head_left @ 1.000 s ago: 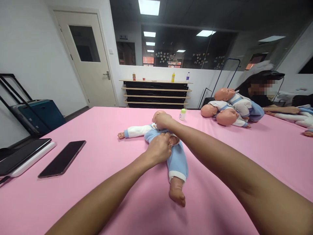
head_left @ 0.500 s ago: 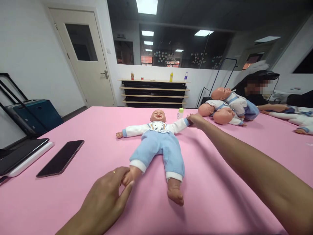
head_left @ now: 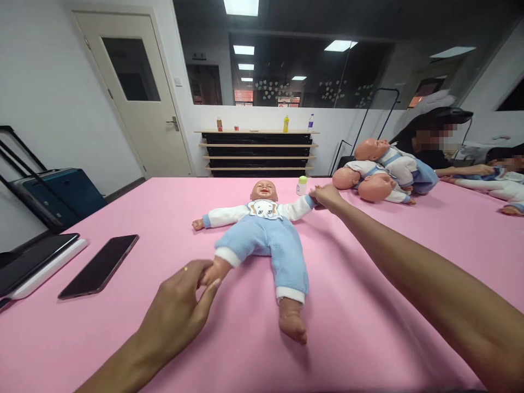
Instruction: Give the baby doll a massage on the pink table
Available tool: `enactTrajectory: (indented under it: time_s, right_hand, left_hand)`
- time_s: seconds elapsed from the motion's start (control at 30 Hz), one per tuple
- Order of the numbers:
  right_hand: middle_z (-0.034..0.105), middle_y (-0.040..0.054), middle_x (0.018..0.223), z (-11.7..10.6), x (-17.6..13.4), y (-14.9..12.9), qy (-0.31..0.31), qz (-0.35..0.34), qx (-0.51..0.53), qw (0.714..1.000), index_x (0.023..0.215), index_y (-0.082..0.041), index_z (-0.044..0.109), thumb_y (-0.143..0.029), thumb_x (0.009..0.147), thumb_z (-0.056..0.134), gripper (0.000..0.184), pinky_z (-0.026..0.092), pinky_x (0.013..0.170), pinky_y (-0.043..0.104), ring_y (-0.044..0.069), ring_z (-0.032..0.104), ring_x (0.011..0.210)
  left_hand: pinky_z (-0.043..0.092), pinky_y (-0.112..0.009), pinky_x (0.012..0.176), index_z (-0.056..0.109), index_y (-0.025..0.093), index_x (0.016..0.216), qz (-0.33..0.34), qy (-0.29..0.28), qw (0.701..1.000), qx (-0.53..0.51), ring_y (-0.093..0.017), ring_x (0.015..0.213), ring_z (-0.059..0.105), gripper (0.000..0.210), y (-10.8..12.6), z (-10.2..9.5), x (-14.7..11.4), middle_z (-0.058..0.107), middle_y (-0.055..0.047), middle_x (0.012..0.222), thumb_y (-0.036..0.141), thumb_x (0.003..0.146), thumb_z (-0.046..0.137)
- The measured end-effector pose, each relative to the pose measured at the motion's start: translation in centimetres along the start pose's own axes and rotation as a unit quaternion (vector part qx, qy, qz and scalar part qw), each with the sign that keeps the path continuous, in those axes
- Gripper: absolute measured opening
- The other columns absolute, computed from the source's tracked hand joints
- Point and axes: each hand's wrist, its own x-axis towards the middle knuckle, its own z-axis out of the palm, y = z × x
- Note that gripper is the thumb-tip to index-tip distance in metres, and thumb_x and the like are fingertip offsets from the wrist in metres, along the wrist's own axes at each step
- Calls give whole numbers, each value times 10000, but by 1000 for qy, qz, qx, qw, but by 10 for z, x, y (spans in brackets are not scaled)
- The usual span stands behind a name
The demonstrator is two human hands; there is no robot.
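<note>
On its back on the pink table lies a baby doll, head away from me. It wears a white top with an elephant face and light blue trousers. My left hand is closed round the doll's foot on the left side, holding that leg out sideways. My right hand reaches forward and grips the doll's hand on the right side, that arm stretched outward; its fingertips are partly hidden. The doll's other arm and leg rest on the table. Just beyond my right hand stands a small white bottle with a green cap.
A phone and a black-and-white flat device lie at the left. Several dolls are piled at the right, near another person handling a doll. A suitcase stands left of the table; a shelf stands behind.
My left hand has moved the doll's leg a little up and to the left, bending it outward. My right hand keeps its grip on the doll's hand. The view has shifted slightly.
</note>
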Motion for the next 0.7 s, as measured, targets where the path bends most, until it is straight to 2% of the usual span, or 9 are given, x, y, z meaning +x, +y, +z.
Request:
enactTrajectory:
  time_s: [0.03, 0.1, 0.2, 0.3, 0.4, 0.47, 0.53, 0.63, 0.7]
  right_hand:
    - [583, 93, 706, 3, -2, -17, -9, -22, -17, 1000, 897, -62, 614, -290, 770, 691, 272, 506, 626, 212, 146, 592, 689]
    - [593, 107, 718, 17, -11, -54, -38, -139, -146, 979, 856, -53, 642, -318, 750, 697, 290, 479, 648, 222, 160, 591, 715]
    - [611, 112, 739, 52, -34, -98, -92, -250, -322, 908, 824, -60, 677, -283, 673, 731, 275, 457, 701, 221, 185, 602, 785]
    - [648, 108, 870, 90, -57, -116, -147, -320, -409, 842, 890, -103, 705, -265, 645, 747, 297, 464, 772, 221, 192, 607, 865]
    - [648, 115, 1006, 110, -69, -114, -141, -341, -446, 815, 968, -129, 712, -300, 670, 751, 346, 466, 840, 235, 215, 597, 964]
    - [645, 115, 1020, 108, -67, -108, -135, -328, -440, 825, 996, -131, 707, -342, 683, 752, 380, 465, 842, 221, 210, 595, 974]
    - [648, 104, 977, 95, -58, -100, -132, -310, -395, 854, 998, -124, 698, -375, 719, 726, 376, 464, 800, 193, 177, 604, 914]
    - [637, 97, 844, 61, -34, -78, -115, -259, -272, 920, 937, -74, 682, -391, 805, 645, 345, 461, 724, 174, 138, 594, 791]
    - [618, 90, 799, 35, -15, -55, -89, -182, -153, 967, 960, -42, 654, -383, 834, 631, 364, 475, 710, 166, 127, 585, 770]
  left_hand:
    - [411, -229, 680, 565, 206, 1075, 26, 13, 1000, -4, -119, 757, 561, 286, 8, -2, 12, 617, -20, 941, 408, 897, 468]
    - [403, -236, 691, 566, 183, 1048, 79, 15, 997, -17, -129, 775, 552, 256, 29, 0, 41, 613, -35, 926, 360, 903, 453]
    - [383, -250, 694, 553, 151, 906, 134, -20, 990, -38, -137, 772, 529, 198, 61, 21, 83, 597, -51, 866, 304, 905, 427]
    - [370, -252, 677, 510, 142, 821, 131, -49, 988, -67, -131, 742, 514, 138, 80, 56, 112, 585, -55, 818, 241, 882, 436]
    - [369, -255, 671, 496, 142, 820, 120, -58, 987, -88, -129, 726, 503, 107, 83, 79, 121, 576, -50, 790, 222, 871, 447]
    - [373, -255, 672, 504, 145, 829, 113, -58, 987, -97, -130, 737, 508, 135, 79, 78, 117, 581, -45, 801, 250, 886, 442]
    - [378, -252, 669, 528, 153, 866, 98, -57, 989, -99, -130, 747, 520, 168, 72, 64, 104, 592, -36, 818, 288, 904, 435]
    - [388, -241, 649, 560, 184, 978, 75, -51, 993, -75, -125, 739, 537, 221, 57, 31, 70, 610, -20, 848, 361, 918, 442]
    - [405, -227, 641, 567, 204, 1030, 68, -33, 996, -52, -119, 740, 555, 258, 45, 12, 39, 620, -16, 881, 409, 910, 467]
